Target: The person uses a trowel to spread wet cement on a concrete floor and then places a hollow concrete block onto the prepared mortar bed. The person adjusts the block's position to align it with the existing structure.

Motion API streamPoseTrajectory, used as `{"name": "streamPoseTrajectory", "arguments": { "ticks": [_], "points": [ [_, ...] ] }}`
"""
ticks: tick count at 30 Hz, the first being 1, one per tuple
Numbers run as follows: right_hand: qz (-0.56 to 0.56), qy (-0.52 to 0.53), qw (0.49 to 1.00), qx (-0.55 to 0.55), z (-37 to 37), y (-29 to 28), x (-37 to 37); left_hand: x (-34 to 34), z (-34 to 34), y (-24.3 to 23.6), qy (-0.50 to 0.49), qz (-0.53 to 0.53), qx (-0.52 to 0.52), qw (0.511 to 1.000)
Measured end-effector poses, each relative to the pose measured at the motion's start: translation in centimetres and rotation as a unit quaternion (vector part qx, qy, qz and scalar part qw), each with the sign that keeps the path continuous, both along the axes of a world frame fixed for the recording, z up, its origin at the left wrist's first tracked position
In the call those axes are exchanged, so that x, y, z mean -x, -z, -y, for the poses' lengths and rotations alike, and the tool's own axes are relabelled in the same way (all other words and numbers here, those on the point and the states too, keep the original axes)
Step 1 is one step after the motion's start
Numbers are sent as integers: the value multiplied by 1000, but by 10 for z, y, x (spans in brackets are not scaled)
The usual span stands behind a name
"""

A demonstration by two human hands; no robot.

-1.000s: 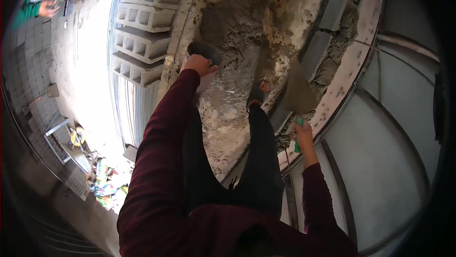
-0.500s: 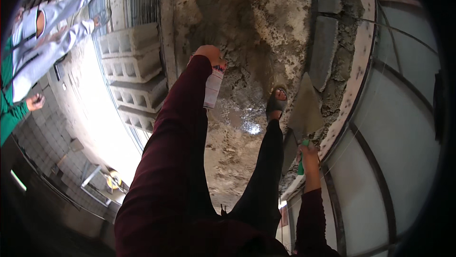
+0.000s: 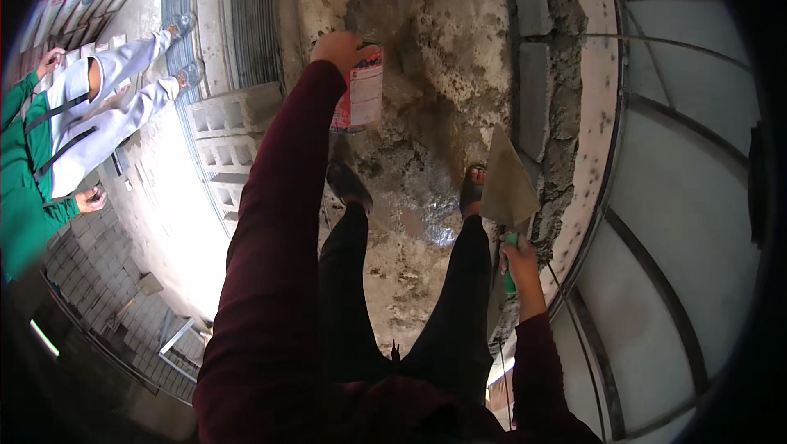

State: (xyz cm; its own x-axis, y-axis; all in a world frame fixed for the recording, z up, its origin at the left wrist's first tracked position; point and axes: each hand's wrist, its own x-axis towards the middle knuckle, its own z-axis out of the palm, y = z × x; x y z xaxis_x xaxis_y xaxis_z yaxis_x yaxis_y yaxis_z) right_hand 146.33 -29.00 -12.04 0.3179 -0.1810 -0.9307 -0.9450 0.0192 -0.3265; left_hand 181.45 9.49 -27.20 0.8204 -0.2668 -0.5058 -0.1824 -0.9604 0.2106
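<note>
And here's my left hand (image 3: 334, 52), fingers clamped at the upper end of a red-and-white can (image 3: 366, 93), holding it out above the wet floor (image 3: 467, 42), ahead of my left foot! Over on the right, my right hand (image 3: 522, 262) is wrapped around the green handle of a trowel (image 3: 508, 186), its blade pointing forward beside the grey blocks (image 3: 533, 100). Off left, a co-worker (image 3: 33, 198) in green!

Stained concrete floor (image 3: 471, 59), pale panels (image 3: 680, 173)
</note>
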Motion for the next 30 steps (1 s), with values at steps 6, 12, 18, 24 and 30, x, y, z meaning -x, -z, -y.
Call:
{"name": "streamPoseTrajectory", "arguments": {
  "ticks": [6, 12, 18, 24, 30],
  "points": [
    [5, -39, 999, 19, -8, -26, -12, 33, -102, -84, -25, 147, 69, 986],
    [75, -114, 984, 110, -19, -63, -30, 45, -209, -175, -59, 279, 161, 945],
    [76, -80, 982, 156, -38, -166, -80, 50, -284, -262, -120, 306, 92, 940],
    [106, -122, 966, 201, 28, -156, -117, 47, -333, -302, -221, 302, 14, 927],
    [90, -134, 972, 169, 75, -92, -222, 45, -331, -335, -360, 254, -125, 889]
  ]
}}
